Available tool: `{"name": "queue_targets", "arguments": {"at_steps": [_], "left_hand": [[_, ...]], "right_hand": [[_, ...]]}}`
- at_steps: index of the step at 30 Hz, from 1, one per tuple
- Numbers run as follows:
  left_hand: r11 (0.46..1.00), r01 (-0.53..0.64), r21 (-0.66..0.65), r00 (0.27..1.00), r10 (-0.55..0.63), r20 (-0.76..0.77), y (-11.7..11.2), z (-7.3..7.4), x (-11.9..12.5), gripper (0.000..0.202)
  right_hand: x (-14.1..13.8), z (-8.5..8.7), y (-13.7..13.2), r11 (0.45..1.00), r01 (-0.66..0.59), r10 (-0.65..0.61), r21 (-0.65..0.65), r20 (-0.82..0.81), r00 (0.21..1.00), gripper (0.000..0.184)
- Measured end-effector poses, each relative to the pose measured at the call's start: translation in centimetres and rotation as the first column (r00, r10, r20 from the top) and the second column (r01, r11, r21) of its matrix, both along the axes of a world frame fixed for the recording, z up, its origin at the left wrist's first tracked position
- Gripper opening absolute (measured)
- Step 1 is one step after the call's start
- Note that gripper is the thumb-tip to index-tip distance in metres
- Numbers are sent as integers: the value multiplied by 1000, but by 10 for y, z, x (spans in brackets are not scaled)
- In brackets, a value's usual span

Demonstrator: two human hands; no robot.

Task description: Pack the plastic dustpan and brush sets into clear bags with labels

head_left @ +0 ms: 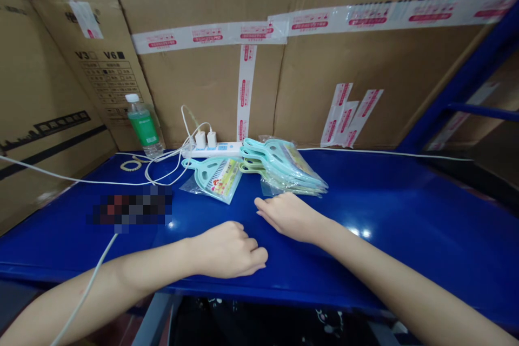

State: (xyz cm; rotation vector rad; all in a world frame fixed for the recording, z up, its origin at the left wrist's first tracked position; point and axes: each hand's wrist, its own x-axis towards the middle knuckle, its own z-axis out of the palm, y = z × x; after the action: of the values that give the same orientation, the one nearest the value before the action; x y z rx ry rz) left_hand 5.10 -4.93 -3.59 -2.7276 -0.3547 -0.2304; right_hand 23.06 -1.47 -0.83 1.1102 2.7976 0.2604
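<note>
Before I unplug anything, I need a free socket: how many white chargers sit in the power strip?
2: both white chargers stand side by side at the power strip's left end.
</note>
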Motion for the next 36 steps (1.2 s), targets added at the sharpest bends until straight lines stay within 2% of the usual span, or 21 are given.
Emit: {"name": "queue_targets", "arguments": {"at_steps": [36], "left_hand": [[1000,11,9,1000,-11,23,1,-2,-1,26]], "right_hand": [[0,0,0,998,-59,59,-10,-26,998,15]]}}
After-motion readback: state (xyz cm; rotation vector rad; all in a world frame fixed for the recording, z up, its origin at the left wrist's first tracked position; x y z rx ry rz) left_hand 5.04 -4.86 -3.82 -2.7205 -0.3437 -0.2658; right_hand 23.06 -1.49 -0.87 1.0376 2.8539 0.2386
